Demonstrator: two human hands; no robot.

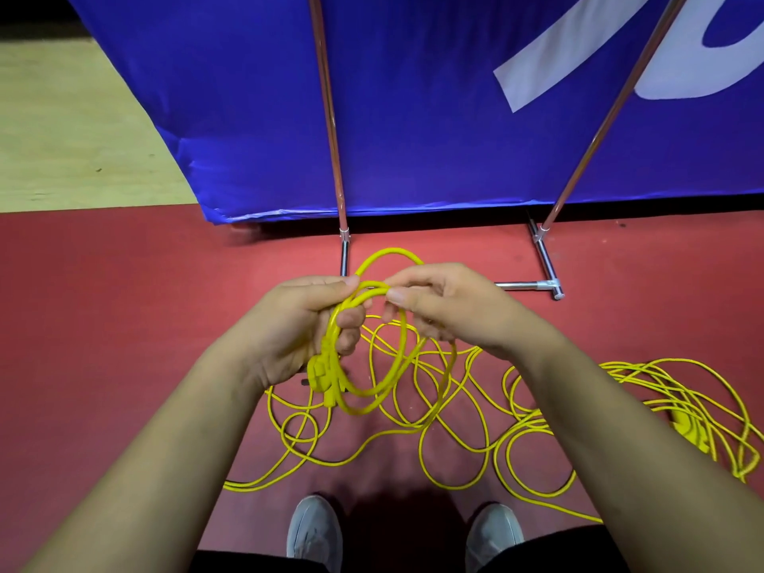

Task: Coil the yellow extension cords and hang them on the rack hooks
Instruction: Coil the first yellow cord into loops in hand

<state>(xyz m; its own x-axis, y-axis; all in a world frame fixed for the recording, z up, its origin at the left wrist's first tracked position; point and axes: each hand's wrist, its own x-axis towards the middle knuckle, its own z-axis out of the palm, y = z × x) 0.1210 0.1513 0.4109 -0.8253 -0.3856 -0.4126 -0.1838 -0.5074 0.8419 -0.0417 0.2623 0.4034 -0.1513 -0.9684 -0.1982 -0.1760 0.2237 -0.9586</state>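
Fingers [350, 324] of the left hand [297, 328] curl round a small yellow cord coil [326, 378]. The right hand [450, 308] pinches its twelve-o'clock loop. Loose cord [529, 421] sprawls on the floor [124, 324] toward five o'clock.

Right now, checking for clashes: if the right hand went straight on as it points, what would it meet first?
Likely the left hand, close ahead of the right hand across the coil both hold; depth unclear.

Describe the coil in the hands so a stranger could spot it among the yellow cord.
Below the blue banner, loose cord sprawls over the red floor. Above it, the left hand grips the coil, a few loops with a plug under the palm, while the right hand pinches its top. It alone hangs bunched, off the floor.
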